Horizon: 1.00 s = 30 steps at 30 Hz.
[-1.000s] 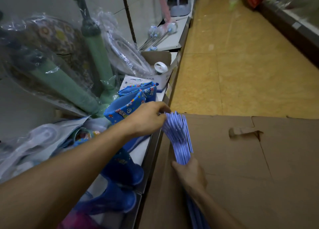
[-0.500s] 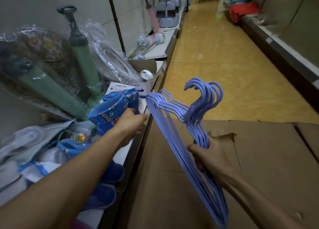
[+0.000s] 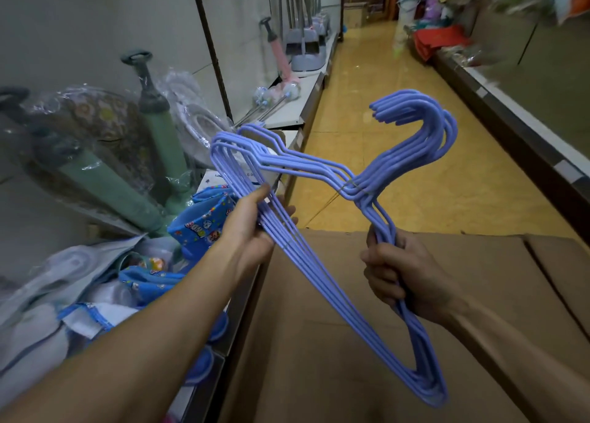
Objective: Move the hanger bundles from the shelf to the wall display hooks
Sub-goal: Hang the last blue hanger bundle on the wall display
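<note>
A bundle of lilac-blue wire hangers (image 3: 322,170) is held up in front of me over the aisle, tied near the necks, hooks pointing up and to the right. My left hand (image 3: 252,228) grips the bottom bars near the bundle's left corner. My right hand (image 3: 405,272) is closed around the right shoulder arms below the necks. The shelf (image 3: 297,116) runs along the left. No wall display hooks are visible.
On the left shelf lie green pumps (image 3: 156,125), plastic-wrapped goods (image 3: 92,119) and blue printed fabric items (image 3: 204,221). A large flat cardboard sheet (image 3: 319,343) lies below my hands. The yellow tiled aisle (image 3: 376,129) runs ahead, with another low shelf (image 3: 523,141) on the right.
The hanger bundle has been lifted from beside the shelf edge up into the air. My left hand let go, then took hold of the bottom bars. The view has tilted up.
</note>
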Each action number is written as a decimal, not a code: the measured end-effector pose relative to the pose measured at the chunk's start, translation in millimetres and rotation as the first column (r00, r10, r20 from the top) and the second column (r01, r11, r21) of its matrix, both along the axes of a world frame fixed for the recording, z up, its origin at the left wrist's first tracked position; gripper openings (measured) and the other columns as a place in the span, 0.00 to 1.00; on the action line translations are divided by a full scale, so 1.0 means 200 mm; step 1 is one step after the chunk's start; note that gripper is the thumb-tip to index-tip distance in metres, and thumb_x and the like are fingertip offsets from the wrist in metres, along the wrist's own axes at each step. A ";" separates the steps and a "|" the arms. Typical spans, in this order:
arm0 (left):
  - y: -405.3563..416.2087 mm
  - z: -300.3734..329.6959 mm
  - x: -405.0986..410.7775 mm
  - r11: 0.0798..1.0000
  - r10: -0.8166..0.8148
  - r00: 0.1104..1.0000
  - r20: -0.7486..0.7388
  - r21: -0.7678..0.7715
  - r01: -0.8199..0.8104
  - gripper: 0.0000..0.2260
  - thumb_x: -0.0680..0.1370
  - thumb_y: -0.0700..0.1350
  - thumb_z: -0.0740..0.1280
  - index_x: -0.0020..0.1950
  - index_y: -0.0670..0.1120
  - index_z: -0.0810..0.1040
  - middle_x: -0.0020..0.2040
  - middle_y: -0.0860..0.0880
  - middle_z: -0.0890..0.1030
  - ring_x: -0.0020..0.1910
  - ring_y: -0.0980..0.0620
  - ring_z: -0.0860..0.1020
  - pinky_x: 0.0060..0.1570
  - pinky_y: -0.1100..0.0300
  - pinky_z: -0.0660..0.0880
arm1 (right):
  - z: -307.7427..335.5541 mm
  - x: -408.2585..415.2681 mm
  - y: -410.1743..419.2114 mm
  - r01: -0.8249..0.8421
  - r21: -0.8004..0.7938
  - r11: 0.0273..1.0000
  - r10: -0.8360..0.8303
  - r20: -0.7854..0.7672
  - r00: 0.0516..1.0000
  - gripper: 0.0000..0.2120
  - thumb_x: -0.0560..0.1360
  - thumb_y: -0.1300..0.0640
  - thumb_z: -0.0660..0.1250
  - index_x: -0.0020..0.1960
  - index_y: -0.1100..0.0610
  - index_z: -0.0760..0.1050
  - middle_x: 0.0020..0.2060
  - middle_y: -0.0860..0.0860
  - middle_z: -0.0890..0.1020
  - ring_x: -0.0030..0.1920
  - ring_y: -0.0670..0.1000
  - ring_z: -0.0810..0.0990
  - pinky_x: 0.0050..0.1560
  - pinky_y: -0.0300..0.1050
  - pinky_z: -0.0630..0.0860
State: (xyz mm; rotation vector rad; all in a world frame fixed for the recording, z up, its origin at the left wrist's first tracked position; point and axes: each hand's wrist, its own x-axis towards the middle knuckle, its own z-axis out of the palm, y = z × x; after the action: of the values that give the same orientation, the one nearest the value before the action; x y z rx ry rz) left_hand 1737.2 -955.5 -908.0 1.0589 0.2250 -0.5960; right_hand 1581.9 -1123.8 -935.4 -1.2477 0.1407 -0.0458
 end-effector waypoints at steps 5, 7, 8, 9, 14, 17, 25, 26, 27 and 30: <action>-0.02 0.24 -0.09 0.997 0.064 0.998 0.015 0.033 -0.064 0.11 0.83 0.47 0.63 0.53 0.40 0.77 0.44 0.45 0.79 0.44 0.46 0.79 0.51 0.48 0.77 | 0.24 -0.08 -0.03 0.014 -0.065 0.998 -0.015 -0.007 1.000 0.12 0.68 0.63 0.67 0.33 0.56 0.64 0.21 0.52 0.63 0.17 0.49 0.60 0.21 0.38 0.58; -0.02 0.40 -0.14 0.996 0.082 0.997 0.009 0.033 -0.083 0.11 0.83 0.47 0.62 0.49 0.40 0.78 0.42 0.46 0.79 0.42 0.47 0.79 0.46 0.50 0.78 | 0.39 -0.12 -0.03 0.045 -0.091 0.995 -0.046 -0.003 0.999 0.11 0.68 0.63 0.67 0.34 0.57 0.65 0.22 0.53 0.65 0.17 0.50 0.61 0.22 0.38 0.60; -0.02 0.49 -0.16 0.996 0.088 0.996 0.011 0.033 -0.088 0.12 0.83 0.46 0.62 0.45 0.41 0.78 0.39 0.46 0.78 0.40 0.48 0.78 0.45 0.52 0.77 | 0.48 -0.14 -0.03 0.069 -0.110 0.992 -0.070 -0.003 0.998 0.09 0.68 0.63 0.67 0.36 0.58 0.65 0.23 0.54 0.65 0.17 0.50 0.61 0.22 0.38 0.61; -0.02 0.59 -0.19 0.996 0.089 0.996 0.015 0.027 -0.089 0.12 0.83 0.46 0.62 0.43 0.42 0.77 0.37 0.47 0.76 0.38 0.48 0.76 0.45 0.52 0.76 | 0.58 -0.16 -0.03 0.091 -0.129 0.987 -0.092 -0.004 0.996 0.09 0.67 0.63 0.66 0.38 0.59 0.65 0.24 0.55 0.66 0.18 0.51 0.62 0.22 0.39 0.62; -0.01 1.19 -0.32 0.998 0.058 0.997 0.049 0.019 -0.059 0.07 0.81 0.46 0.66 0.48 0.43 0.77 0.33 0.49 0.72 0.32 0.49 0.72 0.47 0.53 0.73 | 1.15 -0.27 -0.05 0.194 -0.233 0.953 -0.200 -0.004 0.980 0.09 0.68 0.63 0.66 0.45 0.59 0.67 0.26 0.58 0.65 0.21 0.53 0.64 0.23 0.41 0.64; -0.05 1.52 -0.39 0.996 0.078 0.995 0.064 0.028 -0.080 0.07 0.81 0.47 0.65 0.51 0.44 0.76 0.32 0.49 0.75 0.31 0.50 0.76 0.40 0.53 0.78 | 1.52 -0.34 -0.09 0.243 -0.356 0.902 -0.264 -0.011 0.964 0.07 0.75 0.67 0.64 0.51 0.62 0.69 0.29 0.58 0.68 0.26 0.54 0.66 0.27 0.46 0.65; -0.23 2.33 -0.67 0.988 0.132 0.973 0.192 0.051 -0.144 0.10 0.84 0.45 0.59 0.50 0.43 0.76 0.43 0.44 0.83 0.40 0.44 0.82 0.45 0.45 0.82 | 2.31 -0.53 -0.17 0.451 -0.584 0.675 -0.492 0.099 0.865 0.06 0.79 0.63 0.62 0.52 0.53 0.71 0.33 0.50 0.72 0.27 0.44 0.68 0.27 0.36 0.67; -0.25 2.42 -0.71 0.988 0.138 0.972 0.192 0.043 -0.149 0.09 0.84 0.45 0.58 0.51 0.43 0.76 0.40 0.45 0.84 0.40 0.44 0.82 0.47 0.44 0.81 | 2.40 -0.56 -0.18 0.471 -0.588 0.658 -0.505 0.120 0.855 0.06 0.79 0.63 0.61 0.53 0.53 0.72 0.33 0.50 0.72 0.25 0.43 0.69 0.25 0.33 0.66; -0.27 2.50 -0.75 0.988 0.140 0.972 0.191 0.036 -0.150 0.09 0.85 0.46 0.58 0.51 0.43 0.75 0.38 0.45 0.84 0.39 0.43 0.81 0.49 0.43 0.80 | 2.48 -0.59 -0.19 0.490 -0.591 0.641 -0.514 0.145 0.846 0.06 0.80 0.63 0.61 0.54 0.54 0.72 0.32 0.49 0.72 0.25 0.42 0.69 0.24 0.33 0.65; -0.29 2.77 -0.85 0.989 0.143 0.974 0.178 0.014 -0.148 0.09 0.85 0.45 0.57 0.51 0.44 0.74 0.43 0.43 0.82 0.41 0.42 0.81 0.48 0.40 0.79 | 2.74 -0.67 -0.23 0.516 -0.615 0.597 -0.513 0.202 0.834 0.06 0.80 0.62 0.60 0.54 0.54 0.73 0.32 0.48 0.71 0.27 0.43 0.69 0.31 0.40 0.67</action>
State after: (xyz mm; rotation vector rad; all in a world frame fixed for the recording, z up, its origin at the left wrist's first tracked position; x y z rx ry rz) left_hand 1566.6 -1013.9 -354.8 1.1043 0.1543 -0.3652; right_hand 1447.2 -1168.8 -387.0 -1.8771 0.5231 -0.6625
